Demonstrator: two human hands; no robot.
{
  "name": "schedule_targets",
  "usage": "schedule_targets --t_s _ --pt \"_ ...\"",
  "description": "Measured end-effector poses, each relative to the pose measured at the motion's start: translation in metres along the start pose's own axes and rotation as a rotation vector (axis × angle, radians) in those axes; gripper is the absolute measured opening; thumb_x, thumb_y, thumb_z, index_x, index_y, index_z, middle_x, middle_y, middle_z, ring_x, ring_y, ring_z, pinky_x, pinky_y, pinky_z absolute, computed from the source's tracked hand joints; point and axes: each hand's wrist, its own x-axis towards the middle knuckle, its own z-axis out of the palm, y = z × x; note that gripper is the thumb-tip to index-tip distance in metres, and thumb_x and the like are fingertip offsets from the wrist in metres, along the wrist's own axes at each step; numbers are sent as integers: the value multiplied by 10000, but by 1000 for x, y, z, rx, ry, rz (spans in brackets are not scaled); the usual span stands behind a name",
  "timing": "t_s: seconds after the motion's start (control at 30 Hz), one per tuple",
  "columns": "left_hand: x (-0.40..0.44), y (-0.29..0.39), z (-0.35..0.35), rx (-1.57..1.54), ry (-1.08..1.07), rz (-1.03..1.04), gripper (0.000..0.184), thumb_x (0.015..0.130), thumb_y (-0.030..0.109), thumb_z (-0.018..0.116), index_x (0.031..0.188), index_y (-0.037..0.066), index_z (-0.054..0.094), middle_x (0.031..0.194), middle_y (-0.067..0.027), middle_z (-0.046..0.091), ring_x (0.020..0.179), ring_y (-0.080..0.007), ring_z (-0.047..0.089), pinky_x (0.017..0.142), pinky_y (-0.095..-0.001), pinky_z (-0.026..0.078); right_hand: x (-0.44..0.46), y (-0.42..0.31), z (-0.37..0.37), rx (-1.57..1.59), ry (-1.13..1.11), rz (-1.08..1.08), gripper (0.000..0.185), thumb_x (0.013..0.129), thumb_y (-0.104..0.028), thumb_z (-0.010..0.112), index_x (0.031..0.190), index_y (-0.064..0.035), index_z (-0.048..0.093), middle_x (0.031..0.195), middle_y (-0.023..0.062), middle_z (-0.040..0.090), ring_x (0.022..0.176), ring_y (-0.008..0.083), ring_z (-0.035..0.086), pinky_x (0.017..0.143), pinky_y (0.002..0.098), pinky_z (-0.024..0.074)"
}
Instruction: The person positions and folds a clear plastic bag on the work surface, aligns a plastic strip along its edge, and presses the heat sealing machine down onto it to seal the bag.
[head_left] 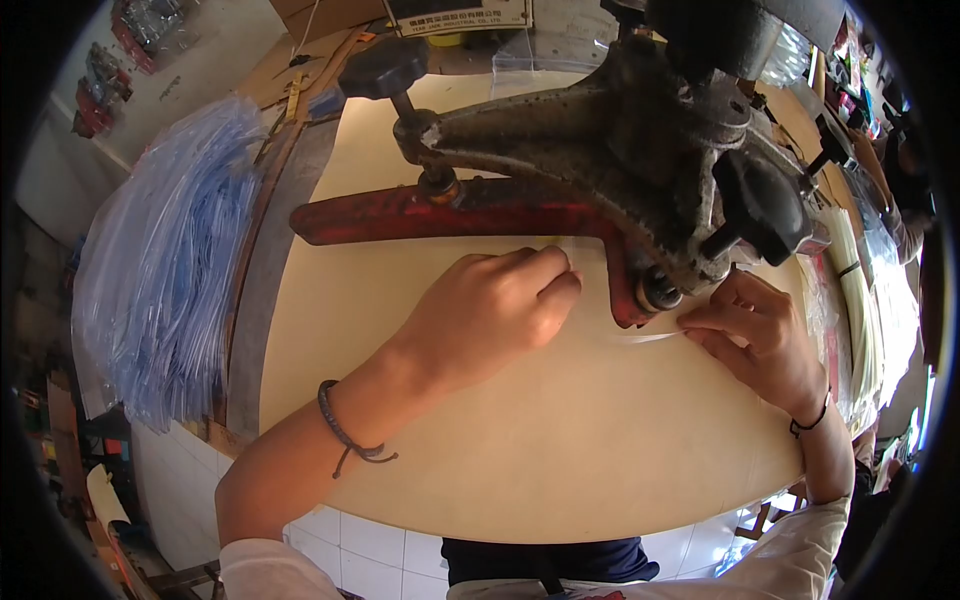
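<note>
My left hand (500,305) is closed just in front of the long red bar (450,212) of a dark metal press (590,130). Its fingertips pinch the edge of something clear and thin. On the right, my right hand (745,335) pinches a thin transparent strip (655,337) beside the short end of the red bar. The strip runs from under the bar toward its fingertips. Both hands rest low over the cream board (450,440).
A tall stack of bluish clear plastic sheets (175,260) stands at the left. Black knobs (385,68) stick up from the press. Bundled pale strips (855,300) lie at the right edge, and a cardboard box (455,17) is behind.
</note>
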Motion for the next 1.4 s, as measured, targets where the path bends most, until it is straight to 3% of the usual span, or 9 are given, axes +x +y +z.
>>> schedule_targets --t_s 1.03,1.13,1.27,1.37,1.4 --pt "6 1 -7 -47 -3 -15 183 805 -10 725 987 15 720 959 -67 679 769 -228 709 670 -341 610 0 2 -2 16 -7 -34 171 810 -65 791 974 -110 783 839 52 583 749 234 637 649 359 522" --pt "1 7 -4 22 7 -33 185 823 32 750 1002 17 705 956 -66 664 733 -244 691 651 -359 597 -2 6 -2 4 -13 -66 191 806 -59 787 989 -113 772 853 54 589 764 241 639 662 364 526" --pt "2 12 -7 -1 -122 -266 239 836 148 786 1008 15 687 978 -118 689 716 -306 691 626 -391 590 -4 7 -5 -26 -26 -90 211 802 -46 776 1000 -112 751 883 53 606 780 251 646 674 375 533" --pt "4 11 -7 90 -174 -270 412 946 323 678 1201 -1 691 804 -116 693 639 -251 699 570 -353 590 -6 9 -11 -54 -29 -84 207 803 -46 772 1000 -102 738 912 59 614 796 256 656 683 381 541" --pt "5 11 -7 88 -175 -263 423 947 326 674 1217 0 687 766 -113 693 625 -252 697 564 -360 586 -6 10 -12 -67 -29 -79 204 804 -47 771 998 -98 735 922 61 617 803 258 660 687 382 543"
